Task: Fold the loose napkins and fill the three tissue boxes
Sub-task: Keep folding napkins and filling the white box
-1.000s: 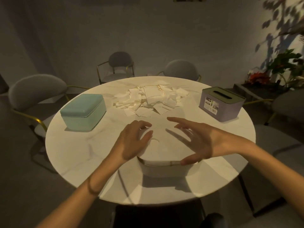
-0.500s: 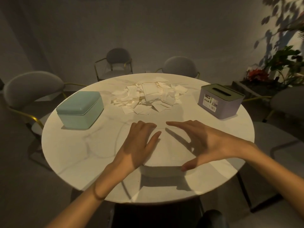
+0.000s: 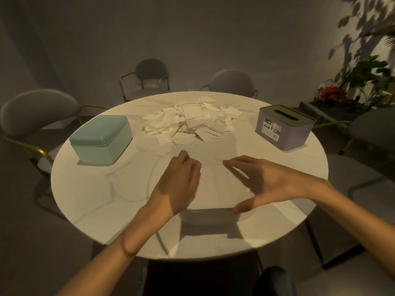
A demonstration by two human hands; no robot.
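A white tissue box (image 3: 210,217) stands at the near edge of the round marble table (image 3: 100,189). Its pale lid (image 3: 215,182) lies under both my hands. My left hand (image 3: 179,184) rests flat on the lid's left part. My right hand (image 3: 267,182) spans the right part, fingers spread toward the far edge and thumb at the front edge. A heap of loose white napkins (image 3: 192,122) lies at the table's far middle. A teal box (image 3: 100,142) with a closed lid sits on the left. On the right stands a purple box (image 3: 284,127) with a slotted top.
Grey chairs with gold frames ring the table: one at the left (image 3: 38,112), two at the back (image 3: 149,71) and one at the right (image 3: 376,129). Potted plants with red flowers (image 3: 333,92) stand at the right wall. A dark chair is below me.
My left hand's fingers have straightened and lie flatter on the white box's lid. Both hands and the lid have come down a little. The view has tilted slightly.
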